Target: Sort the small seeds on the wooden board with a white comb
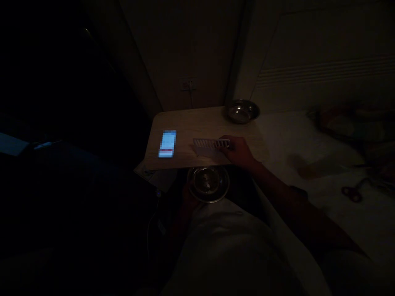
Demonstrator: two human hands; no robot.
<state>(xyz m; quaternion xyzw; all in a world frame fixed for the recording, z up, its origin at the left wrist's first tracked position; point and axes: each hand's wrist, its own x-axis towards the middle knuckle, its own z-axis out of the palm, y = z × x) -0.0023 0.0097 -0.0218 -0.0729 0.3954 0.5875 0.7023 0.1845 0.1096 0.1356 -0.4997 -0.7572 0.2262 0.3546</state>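
Observation:
The room is very dark. My right hand [239, 152] rests on a small wooden table [185, 123], its fingers closed on the right end of a white slotted tray-like piece [210, 144]. My left hand [187, 197] is barely visible below the table's front edge, holding a round metal bowl [208, 183] by its left rim; its fingers are wrapped under the bowl. A lit phone [167, 144] lies on the table to the left of the white piece.
A second metal bowl [242, 111] stands at the table's back right corner. A wall socket [187, 84] is behind the table. To the right lies a pale bed surface with scissors [354, 191] and heaped cloth [354, 123].

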